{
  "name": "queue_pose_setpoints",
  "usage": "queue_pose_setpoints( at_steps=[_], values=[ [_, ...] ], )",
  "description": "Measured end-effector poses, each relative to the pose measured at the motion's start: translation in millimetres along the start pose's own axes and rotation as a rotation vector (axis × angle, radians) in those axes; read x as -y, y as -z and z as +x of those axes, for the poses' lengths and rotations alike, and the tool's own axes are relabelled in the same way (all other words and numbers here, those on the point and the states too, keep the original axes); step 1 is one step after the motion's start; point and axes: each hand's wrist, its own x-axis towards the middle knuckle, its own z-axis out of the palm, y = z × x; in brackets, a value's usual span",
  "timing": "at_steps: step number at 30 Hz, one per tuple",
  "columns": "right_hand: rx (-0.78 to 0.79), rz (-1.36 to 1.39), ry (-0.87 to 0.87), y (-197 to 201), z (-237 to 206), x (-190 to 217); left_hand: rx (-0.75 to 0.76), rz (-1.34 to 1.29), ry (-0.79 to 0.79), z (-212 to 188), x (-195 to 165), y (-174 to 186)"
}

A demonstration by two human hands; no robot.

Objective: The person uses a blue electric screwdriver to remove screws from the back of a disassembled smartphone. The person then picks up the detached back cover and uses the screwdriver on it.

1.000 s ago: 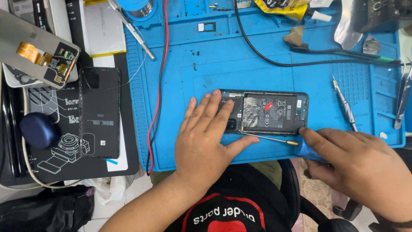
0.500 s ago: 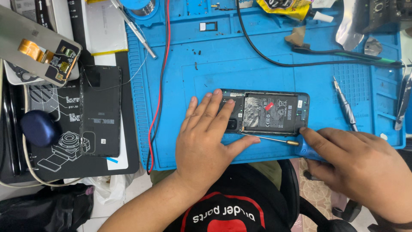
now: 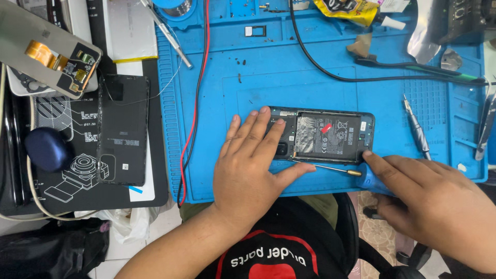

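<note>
Working on an opened black smartphone with its back cover off (image 3: 330, 135), which lies flat near the front edge of the blue silicone repair mat (image 3: 310, 67). The left hand (image 3: 253, 165) lies spread and flat over the phone's left end, fingers fanned across the camera area, thumb stretched along the lower edge; it presses, it does not pinch. The right hand (image 3: 429, 201) is closed around the blue handle of a thin-shafted precision screwdriver (image 3: 336, 168), index finger extended toward the phone's lower right corner. The metal shaft lies almost level along the phone's bottom edge, its tip close to the left thumb; whether the tip sits in a screw or a seam cannot be told.

Judgement: the step in hand is fastener or frame work along the lower edge of the exposed interior, with battery and shielding showing. The next move calls for steady downward pressure from the left hand and a fine, controlled turn or lever at the tip, kept clear of the battery.

Beside the mat: a detached black rear phone cover (image 3: 123, 129) on a dark printed mat (image 3: 67, 170).
</note>
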Motion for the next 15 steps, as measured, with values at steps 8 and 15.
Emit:
queue_pose_setpoints(
  at_steps=[8, 15],
  values=[
    [0.025, 0.011, -0.004, -3.8, -1.3, -3.5, -0.002, 0.0, 0.002, 0.7, -0.7, -1.4],
    [0.025, 0.01, -0.021, -2.1, -5.1, 1.9, -0.005, -0.001, 0.0, -3.3, -4.1, -1.0]
  ],
)
